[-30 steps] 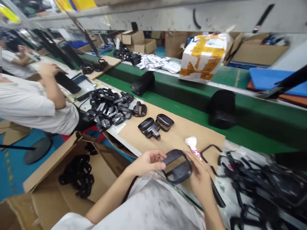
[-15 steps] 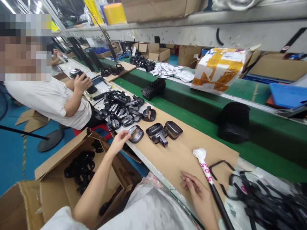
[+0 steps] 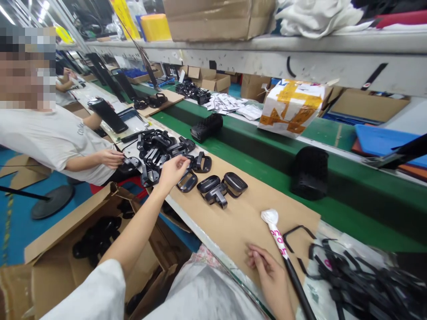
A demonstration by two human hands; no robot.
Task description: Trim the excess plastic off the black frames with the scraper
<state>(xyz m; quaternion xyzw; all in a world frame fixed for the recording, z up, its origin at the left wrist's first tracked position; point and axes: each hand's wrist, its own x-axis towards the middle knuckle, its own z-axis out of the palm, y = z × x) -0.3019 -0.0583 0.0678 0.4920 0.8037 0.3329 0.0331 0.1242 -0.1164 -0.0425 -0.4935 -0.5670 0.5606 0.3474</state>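
Note:
My left hand (image 3: 173,170) reaches out to the near edge of a pile of black plastic frames (image 3: 160,149), its fingertips pinched on one black frame from the pile. Just right of it, a single frame (image 3: 187,182) and a small group of black frames (image 3: 220,186) lie on the brown cardboard sheet (image 3: 247,209). My right hand (image 3: 267,271) rests on the near part of that sheet with fingers curled together and nothing visible in them. A black stick with a white tip and pink lettering (image 3: 278,235) lies right beside it.
A green conveyor belt (image 3: 267,155) carries two black ribbed cylinders (image 3: 207,126) (image 3: 310,171). A tangle of thin black rims (image 3: 360,284) lies at the right. A co-worker in a white shirt (image 3: 56,138) handles parts at the left. An open carton of black parts (image 3: 96,240) stands below.
My left hand carried the frame away from my right hand, set it on the cardboard, then moved on to the pile. My right hand dropped to the sheet.

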